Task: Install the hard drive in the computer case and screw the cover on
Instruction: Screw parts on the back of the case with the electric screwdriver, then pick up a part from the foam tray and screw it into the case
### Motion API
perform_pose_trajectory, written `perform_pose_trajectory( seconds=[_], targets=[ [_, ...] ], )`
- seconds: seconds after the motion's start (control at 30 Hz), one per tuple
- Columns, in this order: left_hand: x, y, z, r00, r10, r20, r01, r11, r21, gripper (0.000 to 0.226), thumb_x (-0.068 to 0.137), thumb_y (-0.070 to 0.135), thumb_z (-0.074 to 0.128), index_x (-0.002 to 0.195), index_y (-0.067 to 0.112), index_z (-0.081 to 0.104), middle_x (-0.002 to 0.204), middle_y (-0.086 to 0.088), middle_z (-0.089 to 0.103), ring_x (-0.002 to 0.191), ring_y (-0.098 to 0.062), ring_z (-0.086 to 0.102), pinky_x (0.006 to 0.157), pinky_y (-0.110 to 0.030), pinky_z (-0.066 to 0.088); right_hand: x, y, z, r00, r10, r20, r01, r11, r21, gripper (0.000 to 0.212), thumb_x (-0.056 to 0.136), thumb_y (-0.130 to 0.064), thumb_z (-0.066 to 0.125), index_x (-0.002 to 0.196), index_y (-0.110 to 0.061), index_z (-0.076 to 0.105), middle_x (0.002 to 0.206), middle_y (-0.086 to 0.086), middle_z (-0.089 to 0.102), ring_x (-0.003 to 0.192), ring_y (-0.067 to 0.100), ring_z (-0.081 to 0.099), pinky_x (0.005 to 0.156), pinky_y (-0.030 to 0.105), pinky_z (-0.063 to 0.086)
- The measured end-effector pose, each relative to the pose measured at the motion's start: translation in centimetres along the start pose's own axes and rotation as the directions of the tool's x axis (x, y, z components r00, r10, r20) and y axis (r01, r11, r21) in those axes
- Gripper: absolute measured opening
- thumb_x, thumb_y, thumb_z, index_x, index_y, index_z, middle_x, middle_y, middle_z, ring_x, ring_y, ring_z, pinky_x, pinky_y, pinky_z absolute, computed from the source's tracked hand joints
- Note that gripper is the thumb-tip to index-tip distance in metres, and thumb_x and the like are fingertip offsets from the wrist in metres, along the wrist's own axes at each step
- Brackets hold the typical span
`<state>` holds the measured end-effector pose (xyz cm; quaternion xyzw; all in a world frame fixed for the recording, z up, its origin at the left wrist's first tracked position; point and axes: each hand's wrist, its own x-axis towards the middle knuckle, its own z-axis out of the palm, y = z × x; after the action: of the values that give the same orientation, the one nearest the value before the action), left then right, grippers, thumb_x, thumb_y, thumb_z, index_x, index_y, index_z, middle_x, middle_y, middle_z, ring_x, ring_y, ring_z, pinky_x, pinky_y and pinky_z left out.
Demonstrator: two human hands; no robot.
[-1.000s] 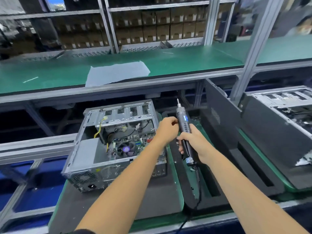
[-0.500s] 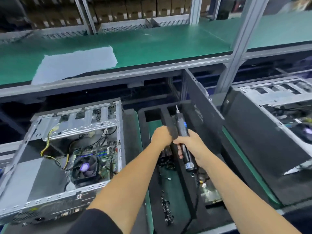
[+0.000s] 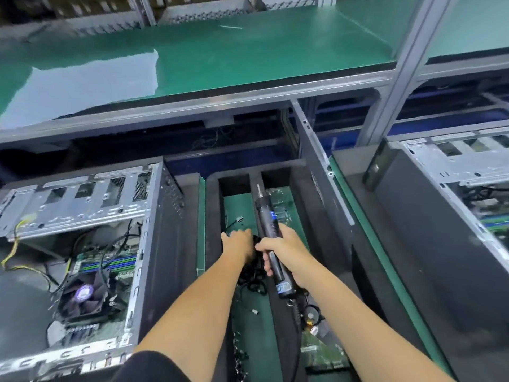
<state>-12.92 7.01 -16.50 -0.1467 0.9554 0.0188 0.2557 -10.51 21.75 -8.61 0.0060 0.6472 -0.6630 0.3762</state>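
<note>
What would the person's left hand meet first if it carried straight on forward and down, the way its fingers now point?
Most likely the tangle of black cables in the black foam tray: the left hand is at it already, though contact is unclear. Beyond lies the green tray floor.

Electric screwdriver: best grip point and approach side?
Grip the electric screwdriver round its mid-barrel from the right side, as the right hand does; the slim cylindrical body suits a wrap grip, leaving the bit end and the cabled rear end free.
</note>
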Motion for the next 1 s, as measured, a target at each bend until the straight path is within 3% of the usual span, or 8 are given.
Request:
perform_pose_trajectory(
  seconds=[0.2, 0.33, 0.43, 0.5, 0.53, 0.67, 0.83, 1.0],
  targets=[
    [-0.3, 0.3, -1.9, 0.997, 0.064, -0.048, -0.059, 0.993, 0.098, 0.034, 0.08, 0.031, 0.055, 0.11, 0.015, 0.056, 0.117, -0.006, 0.056, 0.119, -0.027, 0.041, 0.1, -0.047, 0.03, -0.2, -1.0, -0.4, 0.999, -0.008, -0.042, 0.008, 1.0, -0.017, 0.02, 0.082, -0.003, 0.064, 0.095, -0.008, 0.051, 0.056, 0.008, 0.054, 0.044, 0.022, 0.051, 0.044, 0.029, 0.046],
    [-1.8, -0.6, -5.2, 0.985, 0.168, -0.041, -0.161, 0.977, 0.14, 0.031, 0.072, 0.037, 0.071, 0.085, 0.017, 0.05, 0.083, -0.001, 0.057, 0.101, -0.024, 0.051, 0.089, -0.041, 0.033, -0.9, -2.3, -0.3, 0.998, -0.037, -0.057, 0.036, 0.999, -0.018, 0.019, 0.081, -0.003, 0.065, 0.093, -0.008, 0.051, 0.056, 0.009, 0.054, 0.045, 0.023, 0.052, 0.045, 0.03, 0.046],
    [-3.4, -1.9, -8.6, 0.976, 0.213, -0.056, -0.216, 0.975, -0.061, 0.033, 0.07, 0.038, 0.072, 0.071, 0.017, 0.047, 0.07, 0.002, 0.051, 0.08, -0.023, 0.055, 0.079, -0.038, 0.037, -1.5, -3.1, 0.4, 0.994, -0.066, -0.088, 0.063, 0.998, -0.027, 0.019, 0.081, -0.002, 0.066, 0.093, -0.008, 0.051, 0.056, 0.01, 0.053, 0.043, 0.023, 0.051, 0.044, 0.03, 0.046],
    [-4.7, -2.8, -11.1, 0.962, 0.259, -0.084, -0.271, 0.933, -0.238, 0.036, 0.073, 0.04, 0.072, 0.066, 0.014, 0.048, 0.066, 0.0, 0.052, 0.063, -0.018, 0.05, 0.061, -0.03, 0.039, -2.0, -3.4, 1.0, 0.99, -0.084, -0.11, 0.08, 0.996, -0.037, 0.02, 0.082, -0.002, 0.066, 0.095, -0.008, 0.051, 0.057, 0.01, 0.053, 0.043, 0.023, 0.051, 0.043, 0.029, 0.046],
    [-5.4, -3.3, -12.3, 0.955, 0.279, -0.104, -0.297, 0.911, -0.286, 0.037, 0.076, 0.041, 0.07, 0.066, 0.012, 0.05, 0.068, -0.001, 0.051, 0.061, -0.018, 0.047, 0.057, -0.03, 0.036, -2.3, -3.5, 1.3, 0.988, -0.092, -0.12, 0.088, 0.995, -0.036, 0.02, 0.082, -0.001, 0.066, 0.095, -0.008, 0.051, 0.057, 0.01, 0.053, 0.043, 0.023, 0.05, 0.043, 0.029, 0.046],
    [-8.3, -5.2, -15.7, 0.935, 0.327, -0.14, -0.356, 0.867, -0.349, 0.033, 0.09, 0.039, 0.057, 0.097, 0.007, 0.054, 0.095, -0.002, 0.05, 0.085, -0.022, 0.048, 0.068, -0.031, 0.036, -3.6, -4.4, 2.5, 0.971, -0.136, -0.196, 0.13, 0.991, -0.045, 0.025, 0.08, 0.0, 0.067, 0.096, -0.009, 0.05, 0.064, 0.01, 0.056, 0.043, 0.024, 0.05, 0.043, 0.03, 0.046],
    [-11.5, -7.7, -16.6, 0.927, 0.353, -0.125, -0.369, 0.806, -0.462, 0.03, 0.091, 0.031, 0.059, 0.098, 0.002, 0.058, 0.085, -0.006, 0.055, 0.068, -0.019, 0.046, 0.061, -0.029, 0.037, -4.7, -5.8, 3.2, 0.94, -0.211, -0.268, 0.202, 0.977, -0.061, 0.033, 0.081, -0.007, 0.074, 0.106, -0.013, 0.053, 0.087, 0.014, 0.064, 0.044, 0.021, 0.055, 0.045, 0.029, 0.049],
    [-12.9, -9.0, -14.3, 0.911, 0.4, -0.097, -0.384, 0.741, -0.551, 0.021, 0.092, 0.031, 0.057, 0.095, 0.011, 0.064, 0.1, -0.012, 0.068, 0.071, -0.019, 0.051, 0.068, -0.032, 0.039, -5.3, -5.9, 3.6, 0.931, -0.244, -0.27, 0.228, 0.97, -0.089, 0.032, 0.078, -0.004, 0.077, 0.099, -0.013, 0.054, 0.08, 0.014, 0.065, 0.044, 0.021, 0.057, 0.045, 0.03, 0.051]
  ],
)
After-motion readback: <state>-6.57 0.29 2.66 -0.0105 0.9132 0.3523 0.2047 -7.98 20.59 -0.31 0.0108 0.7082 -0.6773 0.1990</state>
